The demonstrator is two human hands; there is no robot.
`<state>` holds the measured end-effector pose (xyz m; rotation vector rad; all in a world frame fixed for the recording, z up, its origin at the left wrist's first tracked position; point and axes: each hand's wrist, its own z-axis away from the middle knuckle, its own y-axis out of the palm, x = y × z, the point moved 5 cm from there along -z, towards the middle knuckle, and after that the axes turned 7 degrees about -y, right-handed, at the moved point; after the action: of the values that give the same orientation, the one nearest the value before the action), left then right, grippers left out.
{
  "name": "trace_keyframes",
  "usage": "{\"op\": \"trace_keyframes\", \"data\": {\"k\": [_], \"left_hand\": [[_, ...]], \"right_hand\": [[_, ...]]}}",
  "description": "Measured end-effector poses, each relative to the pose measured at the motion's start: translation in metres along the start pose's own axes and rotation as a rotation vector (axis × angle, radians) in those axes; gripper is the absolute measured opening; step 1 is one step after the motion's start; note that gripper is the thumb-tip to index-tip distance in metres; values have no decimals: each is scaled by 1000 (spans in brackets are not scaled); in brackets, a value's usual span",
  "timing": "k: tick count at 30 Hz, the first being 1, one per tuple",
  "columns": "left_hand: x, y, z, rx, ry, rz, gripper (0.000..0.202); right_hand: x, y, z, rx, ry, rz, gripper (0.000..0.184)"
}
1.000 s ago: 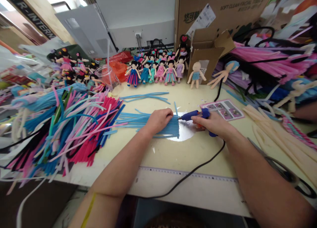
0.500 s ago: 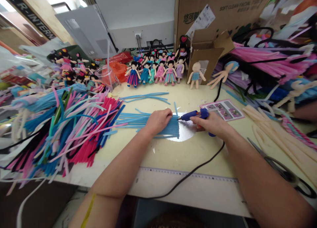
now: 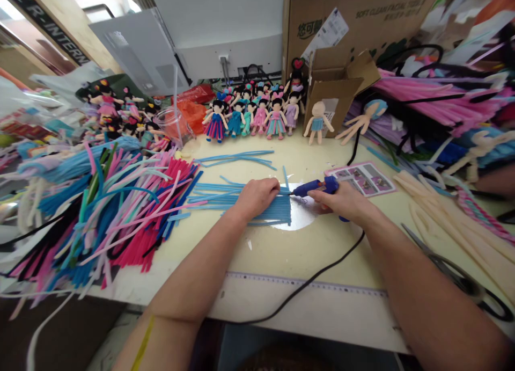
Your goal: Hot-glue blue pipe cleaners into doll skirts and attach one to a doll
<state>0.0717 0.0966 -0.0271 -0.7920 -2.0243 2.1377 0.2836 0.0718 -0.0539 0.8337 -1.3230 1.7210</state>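
Note:
Light-blue pipe cleaners [image 3: 273, 214] lie side by side on the table, their right ends lined up over a shiny round sheet [image 3: 303, 215]. My left hand [image 3: 259, 195] rests on this row with its fingers curled closed on the blue strands; the fingertips are partly hidden. My right hand [image 3: 341, 202] grips a blue hot glue gun [image 3: 317, 187], its nozzle pointing left at the strands' right ends, just beside my left fingers. Thin glue threads hang below the nozzle. One short blue piece sticks up behind the row.
Multicoloured pipe cleaners [image 3: 132, 210] are heaped on the left. Small dolls [image 3: 237, 116] stand along the back by a cardboard box [image 3: 336, 92]. Scissors [image 3: 458, 277] and beige strips [image 3: 446, 210] lie at right. A black cord [image 3: 306, 285] crosses the front over a ruler edge [image 3: 257, 278].

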Motion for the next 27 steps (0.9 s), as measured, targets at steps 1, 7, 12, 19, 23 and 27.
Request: {"op": "trace_keyframes", "data": {"k": [1, 7, 12, 19, 23, 27], "left_hand": [[0, 0, 0, -3, 6, -2, 17], [1, 1, -1, -9, 7, -7, 16], [2, 2, -1, 2, 4, 10, 15], [5, 4, -2, -8, 9, 10, 14], [5, 4, -2, -2, 13, -8, 16], [3, 5, -2, 1, 8, -56, 17]], "right_hand": [[-1, 0, 0, 0, 4, 5, 29], [2, 0, 0, -6, 25, 41, 29], [7, 0, 3, -6, 46, 81, 26], [7, 0, 3, -14, -6, 61, 24], [8, 0, 4, -2, 12, 86, 24], [11, 0, 6, 5, 1, 52, 22]]}}
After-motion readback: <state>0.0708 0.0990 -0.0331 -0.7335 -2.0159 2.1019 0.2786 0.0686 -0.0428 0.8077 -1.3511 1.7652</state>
